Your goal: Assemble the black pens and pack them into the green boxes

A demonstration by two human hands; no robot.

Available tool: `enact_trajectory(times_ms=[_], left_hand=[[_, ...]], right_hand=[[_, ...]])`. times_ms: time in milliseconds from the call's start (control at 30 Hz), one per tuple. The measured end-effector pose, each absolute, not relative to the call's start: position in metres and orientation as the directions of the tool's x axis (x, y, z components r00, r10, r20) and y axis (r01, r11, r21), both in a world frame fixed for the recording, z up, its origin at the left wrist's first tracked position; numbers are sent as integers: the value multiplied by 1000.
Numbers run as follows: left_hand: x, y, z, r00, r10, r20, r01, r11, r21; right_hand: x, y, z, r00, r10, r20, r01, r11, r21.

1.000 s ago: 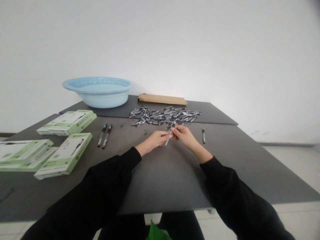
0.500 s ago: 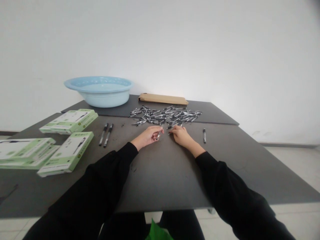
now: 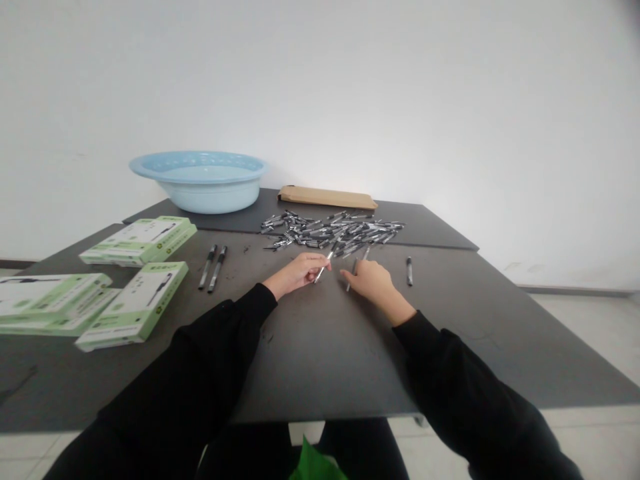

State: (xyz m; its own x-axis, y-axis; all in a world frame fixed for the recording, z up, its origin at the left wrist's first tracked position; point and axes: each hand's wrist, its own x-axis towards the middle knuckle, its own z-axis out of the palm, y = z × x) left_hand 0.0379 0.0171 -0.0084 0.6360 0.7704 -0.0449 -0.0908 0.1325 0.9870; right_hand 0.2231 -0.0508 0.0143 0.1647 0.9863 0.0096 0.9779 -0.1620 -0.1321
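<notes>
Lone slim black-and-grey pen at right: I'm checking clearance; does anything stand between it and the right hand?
Nothing visible: only flat dark tabletop shows between the right hand and the lone pen.

Light-blue basin (image 3: pixel 215 198) on the dark table (image 3: pixel 500 340), far left, near the pale wall (image 3: pixel 400 87). Flat brown cardboard piece (image 3: pixel 327 197) to its right, also at the back. Left side – green-and-white boxes: back group (image 3: pixel 137 241) lying flat, front stack (image 3: pixel 47 300) cut off by the frame edge, single box (image 3: pixel 135 303) angled just beside that stack. Light floor (image 3: pixel 585 327) at right – green pointed thing (image 3: pixel 315 463) at bottom edge, can't tell what.
</notes>
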Motion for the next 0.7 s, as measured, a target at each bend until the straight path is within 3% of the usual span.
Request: enact_trajectory(times_ms=[367, 533, 633, 700], left_hand=[[27, 18, 0, 818, 556, -148, 158, 29, 987], [21, 16, 6, 848, 489, -203, 206, 50, 977], [18, 17, 6, 857, 474, -204, 212, 37, 977], [17, 18, 4, 871, 451, -195, 212, 13, 977]], right_hand=[[222, -59, 18, 107, 965, -238, 969, -155, -194], [224, -62, 11, 100, 985, -141, 982, -120, -146], [230, -62, 17, 94, 986, -137, 958, -127, -259], [237, -62, 28, 51, 987, -152, 899, -111, -423]])
